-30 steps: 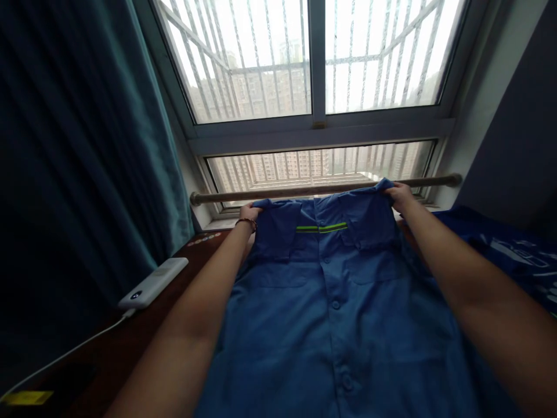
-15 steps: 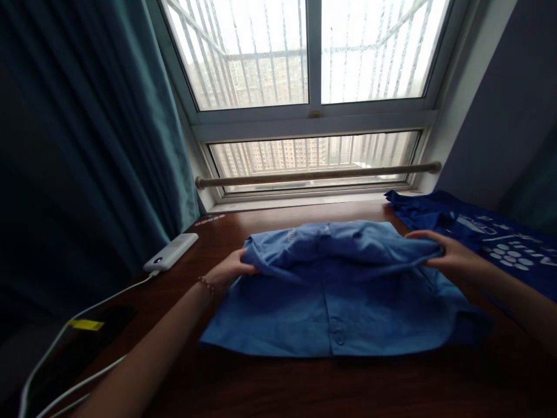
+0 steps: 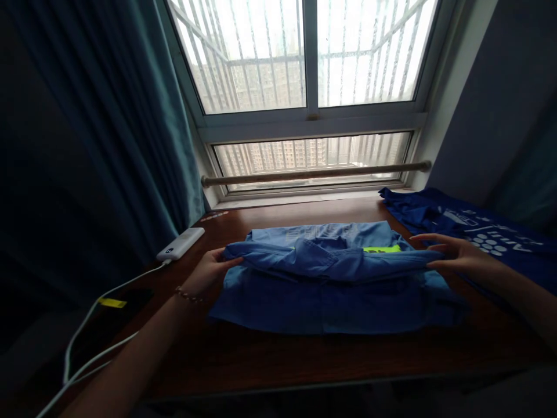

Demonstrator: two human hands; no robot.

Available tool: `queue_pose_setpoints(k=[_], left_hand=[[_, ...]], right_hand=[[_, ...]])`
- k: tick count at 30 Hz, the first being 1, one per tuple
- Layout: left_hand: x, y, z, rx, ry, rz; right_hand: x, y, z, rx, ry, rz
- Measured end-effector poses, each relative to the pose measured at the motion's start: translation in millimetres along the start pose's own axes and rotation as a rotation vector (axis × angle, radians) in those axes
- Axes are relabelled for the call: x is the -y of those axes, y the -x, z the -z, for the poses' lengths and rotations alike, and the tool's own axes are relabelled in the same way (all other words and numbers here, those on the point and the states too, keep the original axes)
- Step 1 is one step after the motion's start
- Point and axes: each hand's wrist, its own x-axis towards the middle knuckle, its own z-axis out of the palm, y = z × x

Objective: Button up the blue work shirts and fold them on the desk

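A blue button-up shirt lies across the brown table, its top part raised and folded over toward me. My left hand pinches the left end of the raised fold between thumb and fingers. At the fold's right end, my right hand grips the cloth with its thumb below, the index finger stretched out above. Behind the fold show pale lettering on the shirt and a bright yellow-green patch. The front of the shirt lies in shadow.
A darker blue printed garment lies at the right. To the left are a white power bank, its white cable and a yellow tag. Behind the wooden table are a curtain and a window with a rail.
Both hands have brought the top of the shirt over toward me, keeping hold of its ends. The lettering behind and the yellow-green patch now show. The view has shifted slightly.
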Motion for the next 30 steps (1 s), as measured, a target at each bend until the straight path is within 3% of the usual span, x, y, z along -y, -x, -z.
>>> queue_pose_setpoints(k=[3,7,11,14,17,21,23,26,30], left_hand=[[11.0,26.3,12.0,0.008,-0.072,0.019],[36.9,54.7,18.3,0.195,-0.251,0.123],[40.9,64.5,16.9,0.268,-0.406,0.002],[34.3,66.7,15.1,0.258,-0.422,-0.029],[29.0,71.1,8.3,0.167,-0.514,-0.072],[12.6,84.0,-25.2,-0.107,-0.738,-0.298],[-2.8,91.4,-52.3,-0.145,-0.769,-0.322],[-26.0,95.4,-93.3,0.043,-0.752,-0.307],[-40.3,79.0,-123.2,0.372,-0.774,-0.527]], right_hand=[[-8.8,23.1,-1.3,-0.022,-0.015,-0.005],[-32.5,45.0,-27.5,0.100,0.153,-0.040],[-40.0,49.5,-42.4,0.104,0.308,0.012],[-38.0,47.8,-37.1,0.182,0.353,0.058],[-33.4,47.9,-32.6,0.236,0.405,0.091],[-5.4,52.8,-54.8,0.060,0.494,0.269],[19.4,53.6,-80.7,-0.031,0.534,0.403],[54.0,45.6,-127.4,0.046,0.561,0.575],[70.6,19.4,-170.9,0.122,0.645,0.570]])
